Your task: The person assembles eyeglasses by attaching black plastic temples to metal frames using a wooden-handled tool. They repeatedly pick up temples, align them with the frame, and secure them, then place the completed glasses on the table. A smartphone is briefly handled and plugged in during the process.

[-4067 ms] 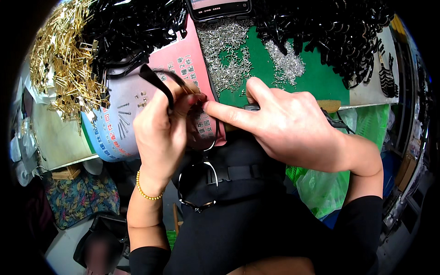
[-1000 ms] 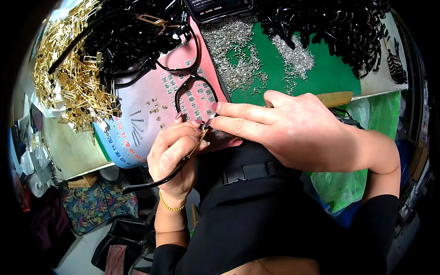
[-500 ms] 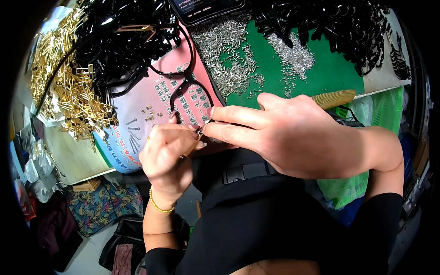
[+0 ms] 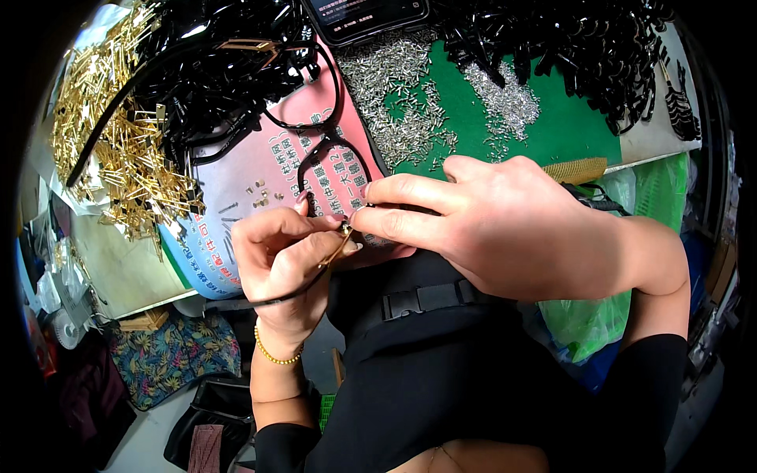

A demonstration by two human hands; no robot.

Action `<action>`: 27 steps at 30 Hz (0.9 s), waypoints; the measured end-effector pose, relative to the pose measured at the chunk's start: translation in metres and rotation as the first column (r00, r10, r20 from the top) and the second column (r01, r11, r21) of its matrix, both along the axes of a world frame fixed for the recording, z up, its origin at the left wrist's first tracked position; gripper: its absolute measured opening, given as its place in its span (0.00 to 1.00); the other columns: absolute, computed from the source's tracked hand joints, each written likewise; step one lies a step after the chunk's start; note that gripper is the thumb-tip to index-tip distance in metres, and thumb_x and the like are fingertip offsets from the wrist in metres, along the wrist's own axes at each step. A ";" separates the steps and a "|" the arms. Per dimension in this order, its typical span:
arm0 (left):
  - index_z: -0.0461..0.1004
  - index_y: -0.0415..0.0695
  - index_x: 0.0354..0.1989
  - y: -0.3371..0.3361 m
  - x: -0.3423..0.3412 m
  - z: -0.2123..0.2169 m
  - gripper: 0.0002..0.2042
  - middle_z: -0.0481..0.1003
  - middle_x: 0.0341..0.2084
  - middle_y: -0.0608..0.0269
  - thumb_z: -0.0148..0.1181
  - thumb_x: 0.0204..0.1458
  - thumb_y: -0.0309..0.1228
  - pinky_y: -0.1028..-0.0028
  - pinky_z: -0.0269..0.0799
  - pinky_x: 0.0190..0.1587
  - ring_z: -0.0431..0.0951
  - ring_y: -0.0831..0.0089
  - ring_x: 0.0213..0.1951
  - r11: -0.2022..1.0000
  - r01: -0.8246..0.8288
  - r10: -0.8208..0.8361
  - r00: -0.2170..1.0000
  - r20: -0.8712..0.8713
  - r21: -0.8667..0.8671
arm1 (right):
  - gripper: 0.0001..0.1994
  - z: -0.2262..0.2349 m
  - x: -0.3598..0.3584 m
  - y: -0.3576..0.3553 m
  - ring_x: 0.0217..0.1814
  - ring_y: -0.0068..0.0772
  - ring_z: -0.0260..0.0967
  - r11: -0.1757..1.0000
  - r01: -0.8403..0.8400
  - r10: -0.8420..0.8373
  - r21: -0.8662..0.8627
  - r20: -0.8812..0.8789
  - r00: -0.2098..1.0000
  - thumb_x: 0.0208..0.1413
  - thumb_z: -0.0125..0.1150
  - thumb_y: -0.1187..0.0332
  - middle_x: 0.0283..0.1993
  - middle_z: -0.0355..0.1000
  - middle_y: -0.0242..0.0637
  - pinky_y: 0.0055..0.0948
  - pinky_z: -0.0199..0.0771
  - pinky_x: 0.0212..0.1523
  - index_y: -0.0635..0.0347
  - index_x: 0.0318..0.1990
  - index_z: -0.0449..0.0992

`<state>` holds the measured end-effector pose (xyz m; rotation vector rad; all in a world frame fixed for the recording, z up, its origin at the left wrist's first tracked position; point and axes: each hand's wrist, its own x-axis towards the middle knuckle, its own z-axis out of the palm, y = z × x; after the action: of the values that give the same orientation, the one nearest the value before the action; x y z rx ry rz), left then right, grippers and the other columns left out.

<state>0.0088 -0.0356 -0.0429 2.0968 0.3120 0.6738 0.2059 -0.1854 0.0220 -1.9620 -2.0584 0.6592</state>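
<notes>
A black eyeglass frame (image 4: pixel 330 135) is held over the pink and blue printed sheet (image 4: pixel 236 177), its two rims one beyond the other. Its far temple arm (image 4: pixel 118 96), black with a gold metal section, reaches out to the left. My left hand (image 4: pixel 272 256) pinches the gold part of a second temple arm (image 4: pixel 293 295) by the near rim's hinge corner; that arm's black end crosses my palm. My right hand (image 4: pixel 512 229) grips the near rim, index and middle fingers stretched along it. Fingertips hide the joint itself.
Small gold pieces (image 4: pixel 259 191) and thin dark screws (image 4: pixel 229 211) lie on the sheet. Around it are heaps of gold metal parts (image 4: pixel 95 118), glossy black parts (image 4: pixel 213 79), silver screws (image 4: pixel 402 118) on a green mat (image 4: pixel 576 126), more black parts (image 4: pixel 568 47), and a phone (image 4: pixel 367 20).
The temple arm in my left hand has turned, so its black end now shows across the palm. My left fingers have shifted slightly; my right hand keeps its grip on the frame.
</notes>
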 end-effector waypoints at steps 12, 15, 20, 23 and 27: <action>0.77 0.44 0.35 0.001 -0.004 0.004 0.15 0.67 0.33 0.63 0.71 0.42 0.14 0.56 0.78 0.53 0.82 0.68 0.35 0.998 -0.019 0.024 0.997 -0.075 0.066 | 0.25 -0.006 -0.002 0.006 0.29 0.24 0.68 0.990 -0.074 0.052 0.117 0.182 0.982 0.47 0.65 0.70 0.54 0.74 0.20 0.19 0.73 0.21 0.42 0.56 0.76; 0.76 0.46 0.34 -0.006 -0.009 -0.006 0.14 0.66 0.33 0.64 0.69 0.44 0.12 0.55 0.77 0.54 0.82 0.67 0.34 0.999 -0.035 0.035 0.999 -0.015 -0.008 | 0.19 -0.013 -0.007 0.006 0.29 0.23 0.68 0.976 -0.081 0.024 0.202 0.267 0.963 0.49 0.64 0.66 0.48 0.74 0.20 0.18 0.71 0.19 0.43 0.52 0.77; 0.77 0.46 0.35 -0.005 -0.005 -0.013 0.15 0.67 0.33 0.64 0.71 0.43 0.14 0.56 0.79 0.51 0.83 0.68 0.34 0.989 -0.019 0.010 0.998 0.060 0.143 | 0.13 -0.022 -0.010 0.002 0.29 0.25 0.72 0.946 -0.068 -0.032 0.318 0.300 0.953 0.51 0.61 0.65 0.42 0.72 0.23 0.20 0.71 0.18 0.47 0.46 0.77; 0.78 0.45 0.34 -0.003 -0.004 -0.019 0.14 0.69 0.34 0.63 0.73 0.41 0.16 0.61 0.81 0.47 0.82 0.69 0.33 0.980 -0.013 -0.006 0.995 0.097 0.200 | 0.16 -0.022 -0.012 0.004 0.29 0.25 0.71 0.936 -0.077 -0.052 0.344 0.351 0.935 0.51 0.62 0.63 0.47 0.74 0.24 0.21 0.72 0.19 0.47 0.48 0.78; 0.80 0.43 0.34 0.004 -0.002 -0.003 0.15 0.76 0.41 0.55 0.74 0.35 0.19 0.70 0.79 0.34 0.80 0.65 0.36 0.971 0.005 -0.015 0.999 0.042 0.237 | 0.20 -0.007 -0.010 0.006 0.29 0.28 0.71 0.946 -0.031 -0.091 0.324 0.354 0.931 0.50 0.65 0.60 0.52 0.75 0.30 0.23 0.74 0.25 0.50 0.52 0.78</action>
<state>0.0065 -0.0313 -0.0460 2.3044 0.2037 0.7821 0.1958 -0.1799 0.0152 -2.0247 -2.1577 -0.0690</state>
